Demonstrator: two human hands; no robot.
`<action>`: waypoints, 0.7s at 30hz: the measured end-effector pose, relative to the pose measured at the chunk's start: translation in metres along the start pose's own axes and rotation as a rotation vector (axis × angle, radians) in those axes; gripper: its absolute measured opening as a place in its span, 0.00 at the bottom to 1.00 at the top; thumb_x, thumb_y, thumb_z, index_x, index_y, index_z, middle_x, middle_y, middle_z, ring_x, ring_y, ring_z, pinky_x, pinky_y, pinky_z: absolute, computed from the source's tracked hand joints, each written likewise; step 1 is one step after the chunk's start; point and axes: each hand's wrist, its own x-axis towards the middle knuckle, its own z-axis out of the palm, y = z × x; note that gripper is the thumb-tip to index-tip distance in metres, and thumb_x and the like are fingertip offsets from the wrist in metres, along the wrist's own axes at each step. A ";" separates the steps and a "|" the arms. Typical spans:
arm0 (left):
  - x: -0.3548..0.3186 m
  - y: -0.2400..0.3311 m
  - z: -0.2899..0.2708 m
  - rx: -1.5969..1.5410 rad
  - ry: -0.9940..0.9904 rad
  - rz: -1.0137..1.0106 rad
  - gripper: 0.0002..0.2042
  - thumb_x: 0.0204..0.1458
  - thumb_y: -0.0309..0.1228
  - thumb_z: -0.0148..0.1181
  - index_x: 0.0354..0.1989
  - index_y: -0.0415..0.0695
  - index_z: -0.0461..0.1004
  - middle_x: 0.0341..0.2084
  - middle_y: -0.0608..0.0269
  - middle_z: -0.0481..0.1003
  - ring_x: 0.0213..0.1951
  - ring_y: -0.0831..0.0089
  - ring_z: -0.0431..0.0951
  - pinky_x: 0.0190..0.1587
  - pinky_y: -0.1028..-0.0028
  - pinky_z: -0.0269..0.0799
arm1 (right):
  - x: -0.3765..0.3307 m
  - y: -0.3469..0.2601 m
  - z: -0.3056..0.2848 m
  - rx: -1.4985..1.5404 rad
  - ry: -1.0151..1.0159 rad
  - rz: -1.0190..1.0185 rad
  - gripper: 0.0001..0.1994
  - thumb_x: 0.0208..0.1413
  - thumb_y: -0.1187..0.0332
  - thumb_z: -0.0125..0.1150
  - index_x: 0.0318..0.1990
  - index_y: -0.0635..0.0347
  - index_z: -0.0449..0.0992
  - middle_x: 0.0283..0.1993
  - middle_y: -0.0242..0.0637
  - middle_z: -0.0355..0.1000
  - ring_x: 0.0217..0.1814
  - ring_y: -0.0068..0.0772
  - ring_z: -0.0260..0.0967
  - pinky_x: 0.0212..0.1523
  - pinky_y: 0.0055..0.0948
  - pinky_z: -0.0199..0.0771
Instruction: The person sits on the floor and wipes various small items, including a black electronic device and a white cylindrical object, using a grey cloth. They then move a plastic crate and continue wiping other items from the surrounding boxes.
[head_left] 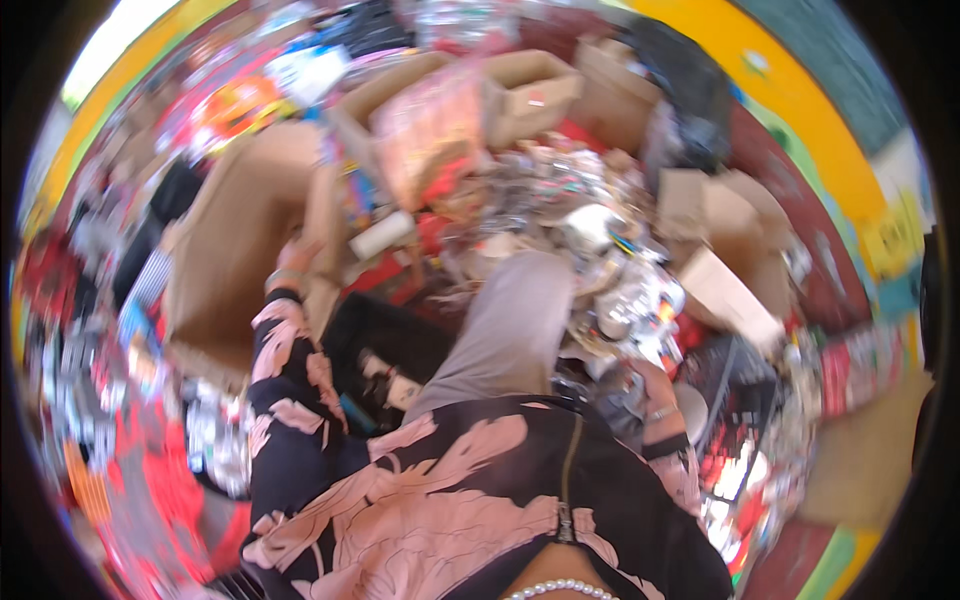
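Note:
A large brown cardboard box (225, 230) stands tilted on the left, its opening facing me. At its inner right edge is my left hand (292, 254), blurred, with the fingers closed on the cardboard. My right hand (655, 388) is low on the right beside my knee, next to a dark grey plastic item (618, 402); its fingers are smeared, so whether it grips the item is unclear. Ahead of my leg spreads a heap of mixed scraps (600, 220), with clear plastic and crumpled wrappers. A white roll-like cylinder (382, 236) lies between the box and the heap.
A black crate (385, 335) sits left of my leg, and another dark crate (735, 385) is on the right. Open cardboard boxes (530, 90) stand beyond the heap; one more (735, 225) is at right. A black bag (685, 85) stands far right. Red material (165, 480) lies lower left.

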 end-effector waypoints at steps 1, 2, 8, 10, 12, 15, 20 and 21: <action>0.032 -0.046 0.010 -0.180 -0.254 0.041 0.35 0.38 0.44 0.65 0.51 0.31 0.64 0.41 0.50 0.72 0.41 0.64 0.74 0.41 0.69 0.70 | 0.009 0.005 -0.003 -0.032 0.018 -0.001 0.12 0.50 0.64 0.56 0.36 0.63 0.77 0.24 0.29 0.71 0.21 0.19 0.64 0.22 0.18 0.64; 0.034 0.011 0.041 -0.258 -0.274 -0.019 0.31 0.36 0.43 0.65 0.47 0.33 0.68 0.38 0.55 0.73 0.39 0.68 0.74 0.39 0.70 0.70 | -0.030 -0.002 0.005 0.100 0.160 0.098 0.10 0.49 0.68 0.56 0.33 0.68 0.76 0.24 0.34 0.71 0.23 0.22 0.66 0.23 0.21 0.63; 0.058 -0.029 0.082 0.451 0.013 0.121 0.15 0.39 0.36 0.61 0.31 0.37 0.76 0.30 0.47 0.76 0.33 0.55 0.77 0.36 0.63 0.74 | -0.021 0.001 0.004 0.092 0.109 0.064 0.10 0.49 0.67 0.55 0.33 0.65 0.76 0.27 0.33 0.70 0.25 0.22 0.64 0.26 0.21 0.63; 0.064 -0.010 0.081 0.570 0.052 0.219 0.11 0.39 0.33 0.58 0.27 0.38 0.77 0.29 0.49 0.76 0.31 0.55 0.78 0.35 0.63 0.74 | -0.030 0.011 -0.001 0.141 0.143 0.117 0.10 0.49 0.67 0.55 0.33 0.65 0.76 0.27 0.33 0.71 0.25 0.22 0.64 0.26 0.21 0.64; 0.064 -0.036 0.044 0.491 0.080 0.231 0.10 0.39 0.32 0.57 0.25 0.38 0.77 0.27 0.49 0.76 0.29 0.53 0.77 0.35 0.60 0.73 | -0.021 0.005 -0.005 0.138 0.080 0.152 0.10 0.49 0.67 0.55 0.34 0.65 0.76 0.28 0.33 0.71 0.25 0.23 0.65 0.27 0.22 0.64; 0.074 -0.058 -0.031 0.489 0.125 0.480 0.09 0.35 0.30 0.58 0.21 0.34 0.75 0.22 0.45 0.75 0.26 0.49 0.75 0.30 0.60 0.71 | -0.029 0.008 -0.005 0.212 0.081 0.049 0.10 0.49 0.68 0.55 0.34 0.66 0.76 0.28 0.34 0.71 0.24 0.23 0.65 0.26 0.22 0.65; -0.009 0.007 -0.158 0.056 0.208 0.052 0.12 0.33 0.30 0.62 0.18 0.31 0.71 0.21 0.53 0.72 0.23 0.66 0.70 0.27 0.66 0.66 | -0.022 -0.004 0.001 0.140 0.082 0.158 0.10 0.48 0.68 0.56 0.34 0.66 0.76 0.26 0.34 0.70 0.23 0.24 0.65 0.25 0.22 0.66; -0.025 0.033 -0.177 0.049 0.227 0.064 0.12 0.34 0.30 0.62 0.19 0.31 0.71 0.20 0.54 0.72 0.23 0.68 0.70 0.27 0.67 0.65 | -0.020 -0.005 0.002 0.127 0.080 0.160 0.10 0.49 0.68 0.55 0.34 0.66 0.76 0.26 0.34 0.71 0.22 0.24 0.65 0.25 0.22 0.66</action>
